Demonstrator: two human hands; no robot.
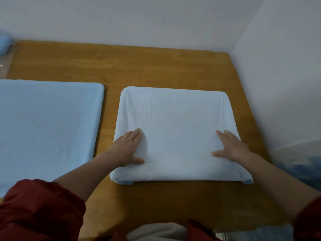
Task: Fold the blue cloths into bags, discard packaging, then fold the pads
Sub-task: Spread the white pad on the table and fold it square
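**Both palms flat on folded pad**

Red sleeves (40, 209) nearest. Left hand (128, 148) and right hand (231, 146) lie flat, fingers straight, on the near half of the pale folded pad (173, 115), centre-right on the wooden table (139, 63). Left, apart: flat blue pad (46, 122). Far left edge: blue bundle (5, 43) by clear plastic (7, 61); whether bagged, cannot tell.

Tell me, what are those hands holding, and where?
Nothing is gripped: left hand and right hand press flat on the folded pad, near its side edges.
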